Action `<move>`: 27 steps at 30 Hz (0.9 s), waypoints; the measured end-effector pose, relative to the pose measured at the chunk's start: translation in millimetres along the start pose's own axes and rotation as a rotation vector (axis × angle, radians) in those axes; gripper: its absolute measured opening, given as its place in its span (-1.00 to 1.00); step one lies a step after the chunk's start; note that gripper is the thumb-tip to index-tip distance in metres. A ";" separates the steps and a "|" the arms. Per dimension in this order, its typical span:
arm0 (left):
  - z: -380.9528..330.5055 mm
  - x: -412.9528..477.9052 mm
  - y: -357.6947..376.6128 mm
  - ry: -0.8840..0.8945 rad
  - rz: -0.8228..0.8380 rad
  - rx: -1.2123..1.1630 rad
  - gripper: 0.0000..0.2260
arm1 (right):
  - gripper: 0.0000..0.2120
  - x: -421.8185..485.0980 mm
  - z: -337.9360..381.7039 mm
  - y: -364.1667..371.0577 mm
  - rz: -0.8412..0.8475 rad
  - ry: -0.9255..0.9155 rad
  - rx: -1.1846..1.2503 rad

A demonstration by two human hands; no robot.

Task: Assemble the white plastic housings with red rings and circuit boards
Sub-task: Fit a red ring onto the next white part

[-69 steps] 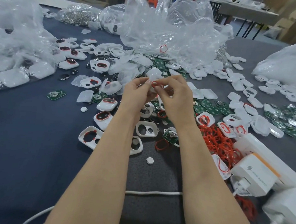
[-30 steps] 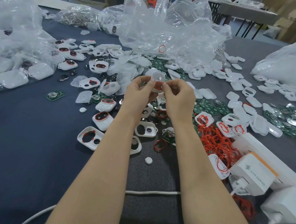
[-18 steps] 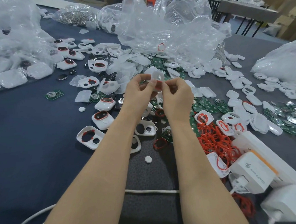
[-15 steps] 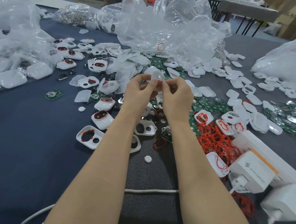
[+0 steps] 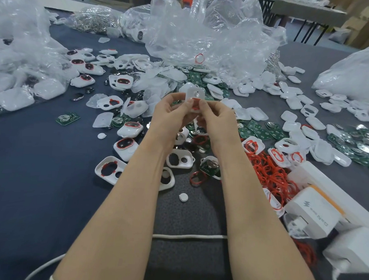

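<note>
Far-left edge of the bench [image 5: 28,174]: clear plastic bags [image 5: 22,67] are lying in heaps, with white parts showing through them.
Left of the hands: a lone green circuit board [image 5: 67,118] is sitting on the dark cloth. Nearer the front edge, a ringed housing [image 5: 110,170] is lying open side up.
Left hand [image 5: 170,115]: it's pinching the white housing [image 5: 195,95] by its left side, holding it up over the middle of the bench.
Red ring [image 5: 195,102]: it's sitting at the housing's lower opening, and fingertips of both hands are meeting there.
Right hand [image 5: 215,120]: its fingers are curling in and gripping the same housing from the right.
Right of the hands: loose red rings [image 5: 269,174] are lying in a heap just beside the white chargers [image 5: 312,215] at the near-right corner.
</note>
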State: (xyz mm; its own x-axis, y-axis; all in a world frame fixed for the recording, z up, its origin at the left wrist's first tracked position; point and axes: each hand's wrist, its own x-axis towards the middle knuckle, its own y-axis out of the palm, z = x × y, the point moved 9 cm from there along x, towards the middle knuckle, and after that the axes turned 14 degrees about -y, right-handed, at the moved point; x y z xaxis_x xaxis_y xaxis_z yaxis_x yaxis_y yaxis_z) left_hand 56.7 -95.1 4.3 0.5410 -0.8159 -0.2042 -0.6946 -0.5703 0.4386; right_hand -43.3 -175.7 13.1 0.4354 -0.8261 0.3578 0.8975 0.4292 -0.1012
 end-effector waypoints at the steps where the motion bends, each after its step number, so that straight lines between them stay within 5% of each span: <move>1: 0.0 0.1 -1.0 0.003 -0.016 0.022 -0.93 | -0.87 0.2 0.0 1.0 0.001 -0.004 -0.013; 14: 4.1 3.5 -7.0 -0.030 -0.105 0.054 -0.76 | -0.90 -1.9 4.7 6.9 0.077 -0.025 -0.090; 21: 0.8 3.1 -6.2 -0.013 -0.094 -0.021 -0.97 | -0.77 -2.1 4.2 6.6 0.020 -0.012 -0.031; 24: -4.1 2.3 -5.3 0.060 -0.137 0.110 -0.96 | -0.90 -0.9 5.3 -3.5 -0.066 -0.030 -0.111; 27: -10.6 -2.8 1.8 0.155 -0.139 0.302 -0.96 | -0.75 -1.4 -4.8 -4.0 -0.033 0.089 -0.064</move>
State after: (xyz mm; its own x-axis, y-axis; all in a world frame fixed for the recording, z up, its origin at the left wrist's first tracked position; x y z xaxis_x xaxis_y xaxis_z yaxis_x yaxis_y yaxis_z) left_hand 58.9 -92.9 14.9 0.6895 -0.7176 -0.0981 -0.7055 -0.6961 0.1333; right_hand -47.2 -178.0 8.5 0.4077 -0.8697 0.2782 0.9128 0.3796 -0.1510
